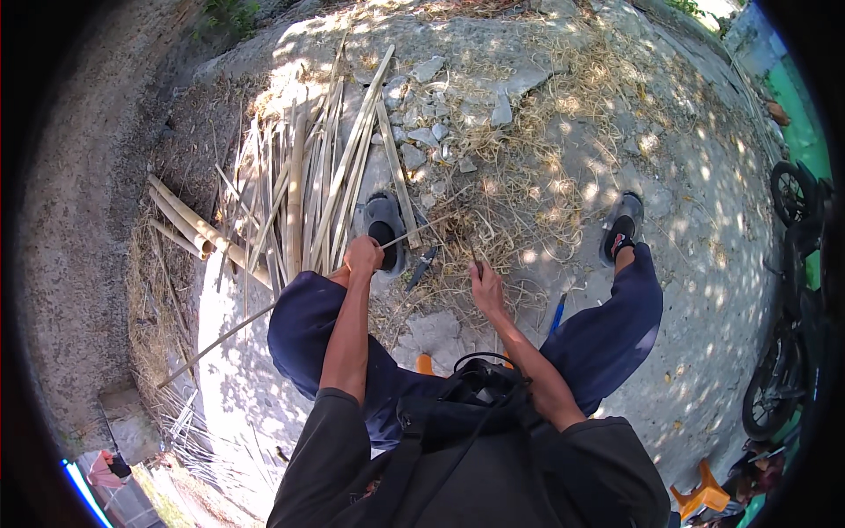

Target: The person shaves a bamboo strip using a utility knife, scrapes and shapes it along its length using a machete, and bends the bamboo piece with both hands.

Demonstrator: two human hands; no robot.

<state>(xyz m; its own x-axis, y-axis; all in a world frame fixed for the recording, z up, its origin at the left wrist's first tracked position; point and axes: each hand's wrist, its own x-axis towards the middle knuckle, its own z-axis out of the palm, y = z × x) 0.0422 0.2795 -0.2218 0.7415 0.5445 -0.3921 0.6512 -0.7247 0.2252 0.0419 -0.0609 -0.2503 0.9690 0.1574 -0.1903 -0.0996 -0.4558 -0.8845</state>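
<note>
My left hand is closed around a long thin bamboo strip. The strip slants from the lower left, over my left thigh, to a far end in front of me. My right hand grips a knife, its narrow dark blade pointing away from me just to the right of the strip. Blade and strip look apart, though the gap is hard to judge. Between my feet, near the left shoe, lies a dark tool of unclear kind. A slim blue object is beside my right leg.
Split bamboo strips lie piled beyond my left foot, with thicker bamboo poles left of them. Curly shavings and broken concrete pieces litter the ground. A motorcycle and an orange plastic stool stand at the right.
</note>
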